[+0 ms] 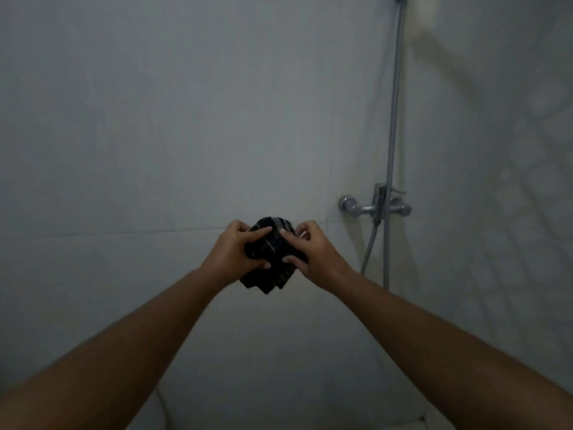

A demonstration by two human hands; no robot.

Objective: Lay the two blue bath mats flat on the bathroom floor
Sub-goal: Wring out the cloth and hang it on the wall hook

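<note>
Both bare forearms reach from lower corners toward frame centre; left hand (236,247) curled, fingers closed, thumb pointing right; right hand (305,248) opposite, just beside it, fingertips pinching; both wrists straight, raised at mid-frame.

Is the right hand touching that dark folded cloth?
Touching. The head view shows the right hand with fingers pressed onto the dark folded cloth.
</note>
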